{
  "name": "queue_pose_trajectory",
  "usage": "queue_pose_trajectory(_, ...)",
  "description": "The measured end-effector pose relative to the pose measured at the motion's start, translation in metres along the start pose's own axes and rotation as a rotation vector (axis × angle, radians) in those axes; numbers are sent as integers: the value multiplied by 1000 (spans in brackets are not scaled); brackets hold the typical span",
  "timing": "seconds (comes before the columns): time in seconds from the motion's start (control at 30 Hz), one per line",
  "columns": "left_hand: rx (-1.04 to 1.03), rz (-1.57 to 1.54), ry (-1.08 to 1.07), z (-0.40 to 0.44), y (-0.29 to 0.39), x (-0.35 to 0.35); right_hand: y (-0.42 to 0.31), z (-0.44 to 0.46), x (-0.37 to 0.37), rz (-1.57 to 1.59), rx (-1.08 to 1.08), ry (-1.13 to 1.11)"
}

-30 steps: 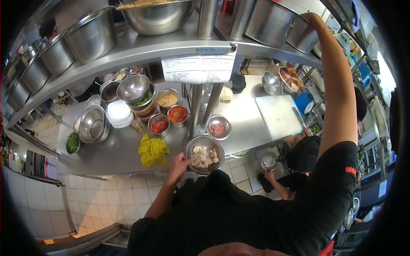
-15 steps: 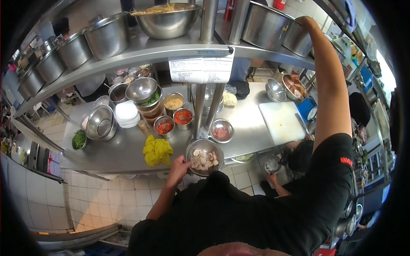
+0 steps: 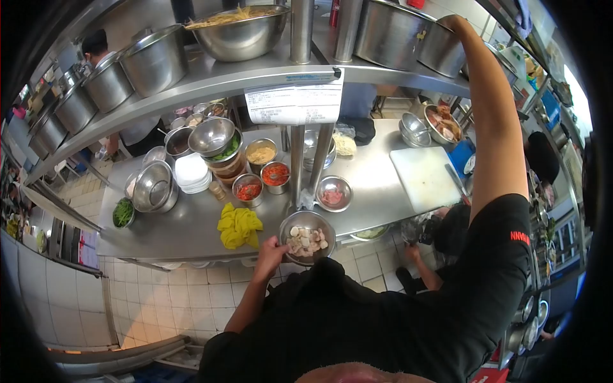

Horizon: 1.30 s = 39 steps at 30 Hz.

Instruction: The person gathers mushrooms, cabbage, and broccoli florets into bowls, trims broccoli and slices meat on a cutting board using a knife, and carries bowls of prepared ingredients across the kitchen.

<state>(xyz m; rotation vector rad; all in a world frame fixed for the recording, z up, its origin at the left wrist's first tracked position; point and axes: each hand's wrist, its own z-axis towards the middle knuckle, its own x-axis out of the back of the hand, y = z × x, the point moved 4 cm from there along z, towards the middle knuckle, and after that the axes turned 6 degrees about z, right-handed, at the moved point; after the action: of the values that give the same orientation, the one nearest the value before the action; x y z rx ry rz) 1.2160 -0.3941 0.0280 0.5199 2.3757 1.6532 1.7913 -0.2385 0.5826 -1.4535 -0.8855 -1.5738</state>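
Observation:
My left hand grips the rim of a metal bowl at the front edge of the counter. Pale, chunky pieces of food lie in that bowl; I cannot tell their kind. Up at the right, my right arm is stretched to the shelf, and my right hand reaches over the rim of a metal pot. Its fingers are hidden down in the pot. Behind the held bowl stands a smaller metal bowl with pinkish pieces in it.
A yellow cloth, stacked white plates and tubs of chopped red food sit on the left counter. To the right lie a white cutting board and a knife. The overhead shelf carries several pots. Another person's hand is low at the right.
The view has shifted slightly. Both my hands keep their places, left at the bowl and right at the pot. The other person's hand and the clear container in it have moved up a little.

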Motion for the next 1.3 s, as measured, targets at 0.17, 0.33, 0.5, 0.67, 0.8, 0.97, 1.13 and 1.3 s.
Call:
queue_pose_trajectory(0.17,-13,5,-21,12,-15,-3,-16,-19,5,36,-51,25)
queue_pose_trajectory(0.33,-9,-51,-45,13,-8,-11,17,11,1,69,-26,66)
queue_pose_trajectory(0.5,-13,44,-64,11,12,-15,-15,-50,26,413,-63,175)
queue_pose_trajectory(0.67,-1,-40,-104,19,19,-29,-29,-118,56,986,527,297)
queue_pose_trajectory(0.8,-56,71,-118,29,25,-36,-49,-219,49,1254,862,452)
queue_pose_trajectory(0.97,22,16,-220,28,44,-58,-90,-308,-97,1172,805,393)
queue_pose_trajectory(1.13,2,49,-254,37,47,-68,-154,-331,-338,1778,-133,-479)
queue_pose_trajectory(1.3,14,8,-271,38,58,-73,-136,-329,-414,1702,-259,-514)
